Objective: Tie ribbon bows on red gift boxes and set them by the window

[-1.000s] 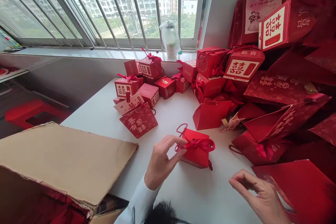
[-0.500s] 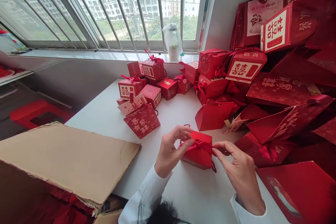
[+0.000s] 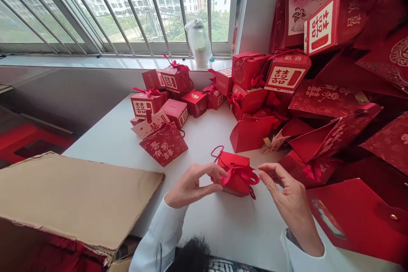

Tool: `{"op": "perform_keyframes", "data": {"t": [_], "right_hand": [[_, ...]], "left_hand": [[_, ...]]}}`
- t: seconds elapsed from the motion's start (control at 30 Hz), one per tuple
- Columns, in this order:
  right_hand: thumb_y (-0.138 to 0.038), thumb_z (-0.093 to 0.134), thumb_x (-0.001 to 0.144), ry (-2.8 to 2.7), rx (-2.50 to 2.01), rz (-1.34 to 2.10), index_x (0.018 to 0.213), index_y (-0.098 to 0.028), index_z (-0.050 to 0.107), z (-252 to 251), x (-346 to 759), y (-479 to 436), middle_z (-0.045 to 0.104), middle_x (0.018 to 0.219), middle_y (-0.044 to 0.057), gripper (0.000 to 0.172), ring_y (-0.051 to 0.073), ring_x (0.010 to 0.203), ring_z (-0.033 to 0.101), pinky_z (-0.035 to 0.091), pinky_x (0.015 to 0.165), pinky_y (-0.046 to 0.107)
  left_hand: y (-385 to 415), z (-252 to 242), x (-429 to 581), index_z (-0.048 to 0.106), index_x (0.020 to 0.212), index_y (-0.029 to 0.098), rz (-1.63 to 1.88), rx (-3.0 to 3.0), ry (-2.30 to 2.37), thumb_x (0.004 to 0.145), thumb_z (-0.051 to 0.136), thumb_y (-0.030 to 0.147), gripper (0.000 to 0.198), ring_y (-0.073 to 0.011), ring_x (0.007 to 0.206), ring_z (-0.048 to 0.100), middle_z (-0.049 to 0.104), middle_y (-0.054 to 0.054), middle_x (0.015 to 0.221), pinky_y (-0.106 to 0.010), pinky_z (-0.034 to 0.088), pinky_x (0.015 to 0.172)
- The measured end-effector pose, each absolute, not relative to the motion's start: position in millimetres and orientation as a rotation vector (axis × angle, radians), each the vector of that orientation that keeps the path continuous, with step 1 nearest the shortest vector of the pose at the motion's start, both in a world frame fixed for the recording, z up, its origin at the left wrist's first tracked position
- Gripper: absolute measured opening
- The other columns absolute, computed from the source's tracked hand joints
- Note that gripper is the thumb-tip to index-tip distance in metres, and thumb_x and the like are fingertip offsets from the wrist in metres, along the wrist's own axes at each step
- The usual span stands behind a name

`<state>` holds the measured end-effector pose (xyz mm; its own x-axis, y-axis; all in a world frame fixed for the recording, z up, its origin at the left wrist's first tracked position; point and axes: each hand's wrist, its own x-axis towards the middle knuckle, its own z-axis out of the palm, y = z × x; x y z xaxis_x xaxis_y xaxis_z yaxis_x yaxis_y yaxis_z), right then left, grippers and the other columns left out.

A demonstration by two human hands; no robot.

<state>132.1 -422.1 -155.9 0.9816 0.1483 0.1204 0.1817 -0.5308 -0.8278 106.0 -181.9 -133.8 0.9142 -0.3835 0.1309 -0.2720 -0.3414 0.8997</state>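
A small red gift box (image 3: 235,192) stands on the white table in front of me, with a red ribbon bow (image 3: 239,173) across its top. A twisted red cord handle (image 3: 217,151) loops up at its far left corner. At the box's left side is my left hand (image 3: 195,183), its thumb and fingers apart and their tips against the bow's left end. My right hand (image 3: 290,202) hovers just right of the bow's right loop, fingers curved and slightly apart, with nothing visible in them.
Several red gift boxes (image 3: 174,112) and a patterned red bag (image 3: 164,146) stand farther back on the table (image 3: 108,129). A tall pile of red boxes and bags (image 3: 321,97) fills the right. An open cardboard box (image 3: 83,195) is at lower left. A plastic-wrapped cup (image 3: 200,46) sits on the windowsill.
The bow's right loop now stands out fuller, and my right hand has come away from it. My left hand has flattened and shifted left. The whole view has turned slightly to the right.
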Motion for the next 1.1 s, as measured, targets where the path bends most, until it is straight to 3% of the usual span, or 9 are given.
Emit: {"op": "perform_keyframes", "data": {"t": [0.13, 0.27, 0.37, 0.43, 0.6, 0.8, 1.1], "right_hand": [[-0.038, 0.05, 0.089, -0.389, -2.239, -0.198, 0.089, -0.023, 0.064, -152.5, 142.8, -410.3, 0.065, 0.087, 0.001, 0.02, 0.017, 0.077, 0.058, 0.045, 0.066, 0.027], [-0.028, 0.053, 0.09, -0.674, -2.266, -0.321, 0.097, -0.022, 0.063, -152.5, 141.2, -395.5, 0.063, 0.092, 0.003, 0.013, 0.02, 0.088, 0.053, 0.045, 0.077, 0.032], [-0.019, 0.051, 0.089, -0.882, -2.281, -0.325, 0.112, -0.021, 0.06, -157.8, 136.1, -385.1, 0.06, 0.099, 0.006, 0.025, 0.022, 0.093, 0.05, 0.046, 0.081, 0.034], [-0.014, 0.049, 0.089, -0.925, -2.302, -0.346, 0.117, -0.021, 0.059, -162.4, 133.9, -378.7, 0.058, 0.099, 0.008, 0.031, 0.022, 0.092, 0.049, 0.047, 0.08, 0.035], [-0.011, 0.047, 0.089, -0.96, -2.294, -0.387, 0.091, -0.022, 0.065, -169.3, 132.3, -375.1, 0.058, 0.089, 0.006, 0.021, 0.02, 0.087, 0.049, 0.047, 0.075, 0.032], [-0.009, 0.049, 0.089, -0.973, -2.209, -0.43, 0.097, -0.023, 0.061, -174.9, 121.4, -394.8, 0.059, 0.093, 0.005, 0.02, 0.021, 0.092, 0.048, 0.045, 0.079, 0.035], [-0.004, 0.046, 0.088, -0.979, -2.163, -0.41, 0.098, -0.023, 0.062, -178.3, 110.8, -394.0, 0.058, 0.093, 0.006, 0.027, 0.022, 0.095, 0.049, 0.047, 0.079, 0.037]], "left_hand": [[-187.2, -132.3, 102.6, 0.067, 0.093, 0.017, -0.125, 2.003, -0.445, 0.086, 0.059, 0.029, 0.016, -0.0126, 0.067, 0.06, 0.067, -0.001, 0.07, -0.023, 0.045, 0.069], [-190.1, -139.0, 104.1, 0.066, 0.089, 0.018, 0.155, 2.074, -0.052, 0.091, 0.051, 0.033, 0.021, -0.0121, 0.068, 0.058, 0.067, -0.001, 0.077, -0.023, 0.043, 0.067], [-188.8, -147.4, 105.2, 0.065, 0.094, 0.019, 0.117, 2.129, 0.073, 0.085, 0.059, 0.035, 0.019, -0.014, 0.078, 0.058, 0.067, -0.002, 0.09, -0.023, 0.042, 0.067], [-188.4, -151.7, 104.5, 0.064, 0.091, 0.019, -0.015, 2.115, 0.083, 0.083, 0.06, 0.037, 0.02, -0.0137, 0.075, 0.057, 0.067, -0.001, 0.084, -0.022, 0.04, 0.062], [-192.3, -153.4, 102.4, 0.06, 0.087, 0.018, -0.059, 2.077, 0.16, 0.086, 0.055, 0.033, 0.016, -0.0123, 0.065, 0.055, 0.065, 0.002, 0.068, -0.022, 0.038, 0.057], [-198.6, -150.4, 102.6, 0.062, 0.087, 0.019, 0.179, 2.146, 0.184, 0.084, 0.056, 0.025, 0.008, -0.0119, 0.064, 0.059, 0.066, 0.003, 0.067, -0.022, 0.041, 0.062], [-204.6, -155.8, 110.3, 0.061, 0.084, 0.02, 0.536, 2.293, 0.157, 0.088, 0.051, 0.018, 0.012, -0.0165, 0.081, 0.059, 0.067, -0.001, 0.081, -0.028, 0.043, 0.072]]}}
